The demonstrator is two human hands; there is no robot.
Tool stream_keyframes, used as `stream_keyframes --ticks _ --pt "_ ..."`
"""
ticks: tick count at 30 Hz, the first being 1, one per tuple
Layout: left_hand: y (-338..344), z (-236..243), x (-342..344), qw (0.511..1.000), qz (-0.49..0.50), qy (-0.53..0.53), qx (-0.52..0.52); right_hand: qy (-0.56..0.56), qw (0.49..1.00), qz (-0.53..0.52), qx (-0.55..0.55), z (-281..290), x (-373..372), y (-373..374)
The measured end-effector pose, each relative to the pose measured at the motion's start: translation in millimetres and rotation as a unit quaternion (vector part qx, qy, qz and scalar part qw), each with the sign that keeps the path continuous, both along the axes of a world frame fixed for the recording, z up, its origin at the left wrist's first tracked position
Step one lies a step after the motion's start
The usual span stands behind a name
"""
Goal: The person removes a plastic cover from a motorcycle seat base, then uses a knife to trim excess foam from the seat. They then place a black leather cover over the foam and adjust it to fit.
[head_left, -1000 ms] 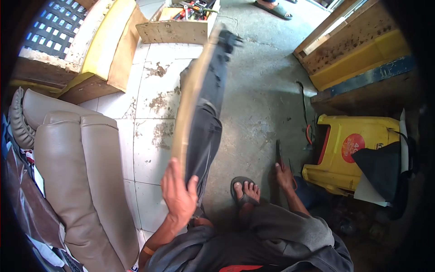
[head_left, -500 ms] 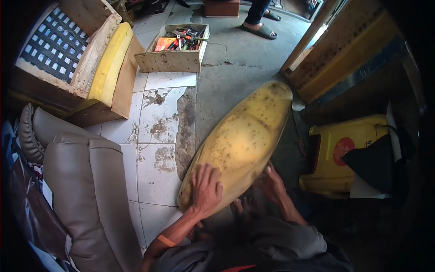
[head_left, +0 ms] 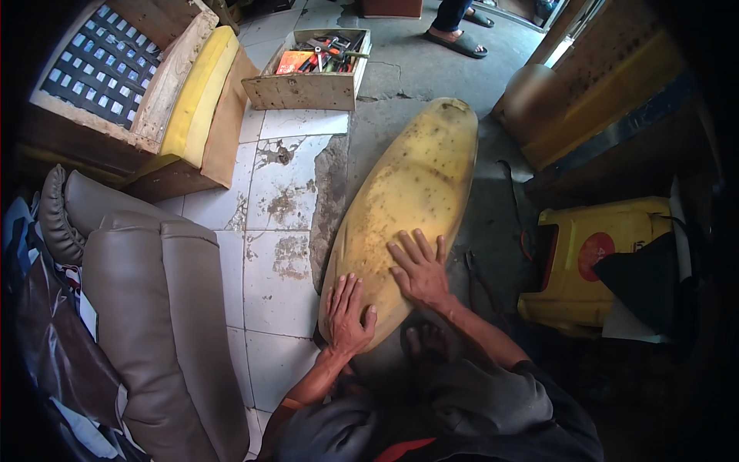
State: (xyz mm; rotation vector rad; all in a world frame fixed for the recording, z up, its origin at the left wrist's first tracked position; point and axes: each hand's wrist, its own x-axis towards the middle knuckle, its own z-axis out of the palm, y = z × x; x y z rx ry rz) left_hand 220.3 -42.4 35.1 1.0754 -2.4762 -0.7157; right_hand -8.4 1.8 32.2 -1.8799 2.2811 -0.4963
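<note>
A long, rounded pad of yellow foam (head_left: 406, 185), speckled with dark stains, lies lengthwise on the floor in front of me. My left hand (head_left: 346, 316) rests flat on its near left part, fingers stretched out. My right hand (head_left: 419, 269) presses lightly or rests on the foam farther forward and to the right, with fingers spread. Dark-handled pliers (head_left: 477, 285) lie on the concrete just right of the pad. My bare toes are dimly visible under its near end.
Taupe padded cushions (head_left: 131, 323) fill the left. Behind are a wooden frame with black webbing (head_left: 96, 65) and a wooden tool box (head_left: 300, 92). At right stand a yellow plastic object (head_left: 562, 300) and wooden panels (head_left: 593, 100). Another person's sandaled foot (head_left: 454, 42) is beyond.
The pad was held upright on edge and has turned down to lie yellow side up. My right hand has let go of the pliers and moved onto the foam.
</note>
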Motion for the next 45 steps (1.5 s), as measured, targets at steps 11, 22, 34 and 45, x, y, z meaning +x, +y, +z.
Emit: stream_keyframes --ticks 11,22,34,45 --pt "-4.6 -34.0 -18.1 0.99 0.124 -0.011 0.07 -0.058 0.996 0.04 0.057 -23.7 -61.8 -0.9" --pt "-20.0 -65.0 21.6 0.956 0.164 0.089 0.225 -0.187 0.982 0.032 -0.001 -4.0 -9.3 37.2" --pt "-3.1 -44.2 41.2 0.82 0.306 0.205 0.438 -0.338 0.931 -0.116 0.071 -1.2 -8.2 84.7" --pt "-3.9 -50.1 51.7 0.78 0.32 0.25 0.476 -0.284 0.955 -0.059 0.059 11.5 4.5 60.9"
